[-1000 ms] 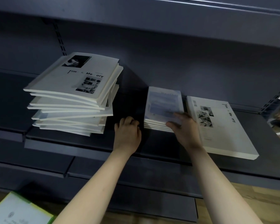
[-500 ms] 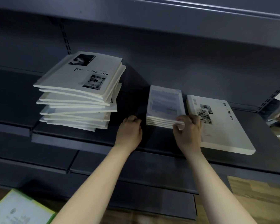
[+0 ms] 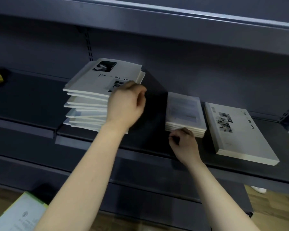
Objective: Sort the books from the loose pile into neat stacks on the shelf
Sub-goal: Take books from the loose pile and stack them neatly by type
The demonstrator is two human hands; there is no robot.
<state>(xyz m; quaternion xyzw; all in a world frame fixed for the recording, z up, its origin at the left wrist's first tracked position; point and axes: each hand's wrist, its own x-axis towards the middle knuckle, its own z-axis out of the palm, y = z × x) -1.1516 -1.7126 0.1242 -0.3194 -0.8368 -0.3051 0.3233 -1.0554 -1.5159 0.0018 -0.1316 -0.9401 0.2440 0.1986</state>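
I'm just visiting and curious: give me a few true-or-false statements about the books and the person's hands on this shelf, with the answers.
1. The loose pile sits left of the other books. True.
2. The left hand is raised at the pile's right side. True.
3. The small stack is taller than the loose pile. False: it is much lower.
4. The right hand rests on the large book at the right. False: it is at the small stack's front edge.
5. The large book stands upright. False: it lies flat.
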